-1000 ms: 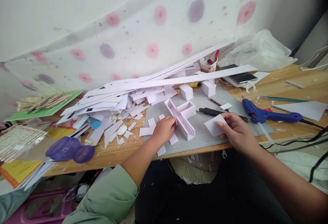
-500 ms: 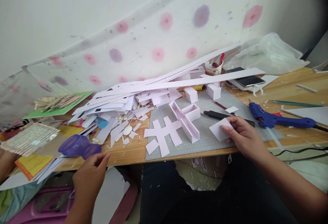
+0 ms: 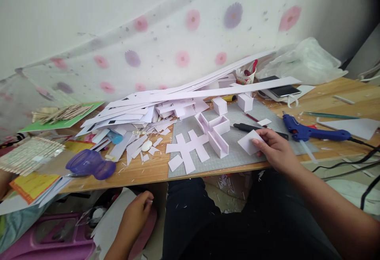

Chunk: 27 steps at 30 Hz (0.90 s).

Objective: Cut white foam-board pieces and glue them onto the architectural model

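My right hand (image 3: 276,149) pinches a white square piece of board (image 3: 251,143) by its right edge, above the front of the grey cutting mat (image 3: 237,165). Below the table's front edge is my left hand (image 3: 135,214), its fingers curled together; whatever they hold, if anything, is hidden. On the mat stands a white cross-shaped channel piece (image 3: 218,143) with raised walls. Flat white branching cutouts (image 3: 187,149) lie to its left, beside a small white square (image 3: 175,163). Two white boxes (image 3: 219,105) stand farther back. A black-handled tool (image 3: 246,128) lies behind the held piece.
To the right lies a blue glue gun (image 3: 316,133) with its cord. White strips and scraps (image 3: 139,113) heap up at the left back. A purple hourglass-shaped container (image 3: 92,165) lies near the left front edge. A cup (image 3: 245,77) and phone (image 3: 280,87) are behind.
My left hand has moved right and down, from beside the purple container to below the table edge. My right hand still holds the white square. The view has shifted slightly.
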{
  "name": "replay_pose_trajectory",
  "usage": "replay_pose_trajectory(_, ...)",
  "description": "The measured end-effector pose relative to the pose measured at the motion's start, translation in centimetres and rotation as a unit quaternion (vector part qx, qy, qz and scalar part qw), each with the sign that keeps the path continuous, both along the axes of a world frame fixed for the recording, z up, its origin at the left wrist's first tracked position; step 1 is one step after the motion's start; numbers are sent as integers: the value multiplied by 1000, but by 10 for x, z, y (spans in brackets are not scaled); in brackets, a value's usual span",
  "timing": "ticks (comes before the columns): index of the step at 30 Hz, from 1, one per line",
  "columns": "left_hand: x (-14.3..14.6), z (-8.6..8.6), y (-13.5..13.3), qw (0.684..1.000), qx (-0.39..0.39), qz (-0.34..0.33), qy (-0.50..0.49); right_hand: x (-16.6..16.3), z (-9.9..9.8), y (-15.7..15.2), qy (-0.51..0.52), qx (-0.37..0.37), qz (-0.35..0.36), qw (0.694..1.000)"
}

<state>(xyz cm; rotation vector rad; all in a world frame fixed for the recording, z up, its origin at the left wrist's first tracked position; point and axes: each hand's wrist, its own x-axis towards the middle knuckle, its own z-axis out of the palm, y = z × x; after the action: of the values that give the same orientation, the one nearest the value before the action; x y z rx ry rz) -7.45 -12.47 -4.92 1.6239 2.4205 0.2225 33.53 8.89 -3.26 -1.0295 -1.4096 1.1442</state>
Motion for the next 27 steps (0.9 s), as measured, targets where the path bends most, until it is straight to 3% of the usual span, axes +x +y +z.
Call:
replay_pose_trajectory(6,13,12,23,999,26,-35,-13,1,1,-16,-67,-4,94,993)
replay_pose_trajectory(10,17,10,27,998,44,-26,-38,-9,4,-30,-147,96,147,973)
replay_pose_trajectory(14,15,6,26,998,51,-16,-42,-21,7,-39,-189,174,155,954)
replay_pose_trajectory(21,6,-1,20,997,79,2,-11,-41,3,-62,-269,242,156,919)
replay_pose_trajectory(27,20,0,23,985,172,6,-20,-59,7,-68,-313,279,145,896)
